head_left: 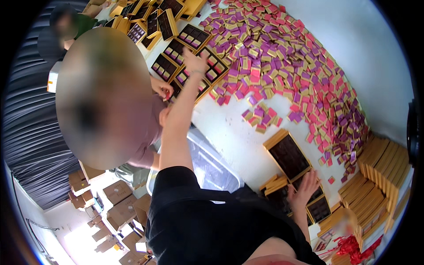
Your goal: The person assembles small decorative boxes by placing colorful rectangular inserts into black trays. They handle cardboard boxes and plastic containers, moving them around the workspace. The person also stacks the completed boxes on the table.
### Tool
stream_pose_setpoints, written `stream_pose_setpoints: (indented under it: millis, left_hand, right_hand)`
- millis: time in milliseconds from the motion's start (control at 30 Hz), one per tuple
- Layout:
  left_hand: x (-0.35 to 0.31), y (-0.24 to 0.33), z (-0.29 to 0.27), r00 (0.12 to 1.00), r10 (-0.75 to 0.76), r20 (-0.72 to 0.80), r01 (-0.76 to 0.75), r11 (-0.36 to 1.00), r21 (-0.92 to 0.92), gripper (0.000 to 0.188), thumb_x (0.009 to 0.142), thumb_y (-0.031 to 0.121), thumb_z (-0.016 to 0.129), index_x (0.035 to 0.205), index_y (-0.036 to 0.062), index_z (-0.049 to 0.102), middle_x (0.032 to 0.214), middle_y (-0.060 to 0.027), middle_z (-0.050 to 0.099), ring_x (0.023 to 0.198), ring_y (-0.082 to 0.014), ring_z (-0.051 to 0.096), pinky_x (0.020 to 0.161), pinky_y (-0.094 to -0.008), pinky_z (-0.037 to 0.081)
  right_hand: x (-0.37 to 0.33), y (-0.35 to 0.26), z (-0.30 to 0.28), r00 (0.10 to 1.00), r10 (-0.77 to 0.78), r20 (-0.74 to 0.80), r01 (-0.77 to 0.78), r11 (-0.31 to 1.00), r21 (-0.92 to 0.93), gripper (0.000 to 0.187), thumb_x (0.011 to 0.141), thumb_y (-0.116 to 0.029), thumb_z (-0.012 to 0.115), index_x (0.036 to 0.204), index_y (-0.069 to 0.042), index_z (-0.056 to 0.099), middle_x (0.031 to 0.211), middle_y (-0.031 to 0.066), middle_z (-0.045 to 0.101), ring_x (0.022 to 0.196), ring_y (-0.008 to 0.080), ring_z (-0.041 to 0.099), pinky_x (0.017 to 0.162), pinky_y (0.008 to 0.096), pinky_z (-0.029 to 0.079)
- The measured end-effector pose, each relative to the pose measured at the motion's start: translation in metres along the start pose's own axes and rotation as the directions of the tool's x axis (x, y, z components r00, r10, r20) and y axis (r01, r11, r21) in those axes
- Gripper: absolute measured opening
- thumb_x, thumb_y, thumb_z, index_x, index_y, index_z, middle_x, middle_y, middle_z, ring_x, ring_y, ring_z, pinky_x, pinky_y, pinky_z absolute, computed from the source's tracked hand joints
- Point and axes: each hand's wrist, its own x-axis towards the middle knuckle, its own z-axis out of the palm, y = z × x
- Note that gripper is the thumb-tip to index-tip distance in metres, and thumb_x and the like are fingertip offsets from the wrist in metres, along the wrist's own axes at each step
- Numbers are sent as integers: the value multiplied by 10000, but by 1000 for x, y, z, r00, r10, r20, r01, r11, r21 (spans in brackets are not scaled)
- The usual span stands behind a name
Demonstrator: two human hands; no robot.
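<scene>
My left arm reaches far forward over a group of gold-edged boxes with dark compartment trays [213,68]. Above them is my left hand [194,62], its fingers apart, with nothing visible in it. Small wrapped pieces in pink, purple and gold sit in some compartments. At the lower right, my right hand [304,190] is spread out, fingers stretched, over several boxes with dark trays. One tilted box with a dark tray [289,155] lies just beyond its fingertips. Whether the right palm touches the boxes beneath is hidden.
A large heap of wrapped pieces [265,53] covers the white table [221,128]. Another person's hand [163,88] holds a small red piece at the left. A clear plastic bin [212,165] stands near me. Stacked gold box parts [366,198] and red ribbon [353,249] are at right.
</scene>
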Motion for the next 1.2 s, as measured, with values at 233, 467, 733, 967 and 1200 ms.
stream_pose_setpoints:
  millis: [233, 467, 733, 967, 1200]
  left_hand:
    - [178, -12, 20, 989, 49, -138, 31, 851, 525, 794, 830, 323, 683, 1468, 225, 221, 1509, -254, 80, 1368, -437, 188, 1003, -583, 323]
    - [260, -9, 51, 997, -56, -59, 79, 830, 551, 603, 839, 299, 623, 1391, 323, 381, 1533, -215, 1, 1363, -459, 192, 969, -638, 337]
    - [261, 25, 97, 950, 312, -27, -240, 781, 577, 974, 628, 713, 681, 1309, 57, 448, 1514, -259, 85, 1379, -502, 66, 981, -739, 194]
    - [263, 27, 114, 903, 423, -75, -221, 607, 764, 783, 656, 519, 779, 1252, 109, 478, 1533, -201, 107, 1361, -514, 117, 900, -798, 253]
    - [263, 28, 125, 756, 650, 71, -373, 340, 863, 469, 740, 383, 694, 1186, 317, 565, 1478, -55, 262, 1276, -507, 236, 816, -792, 330]
  right_hand:
    - [66, -14, 57, 930, -44, 365, 80, 993, -86, 675, 795, -395, 618, 1338, -56, 404, 1440, 298, 269, 1325, 546, 197, 1006, 740, 66]
    - [55, -2, 70, 924, -104, 367, 186, 963, -197, 646, 900, -521, 402, 1339, -47, 394, 1453, 276, 238, 1307, 561, 209, 987, 756, 114]
    - [60, -6, 68, 927, -66, 370, 145, 971, -190, 645, 909, -532, 377, 1331, -45, 401, 1437, 273, 270, 1293, 551, 247, 980, 749, 148]
    - [64, -6, 67, 929, -77, 362, 151, 972, -180, 632, 883, -526, 429, 1303, -54, 429, 1392, 291, 310, 1271, 552, 277, 967, 752, 170]
    - [56, -3, 69, 928, -85, 363, 158, 972, -176, 649, 864, -551, 451, 1296, -67, 434, 1381, 291, 319, 1275, 545, 276, 961, 758, 163]
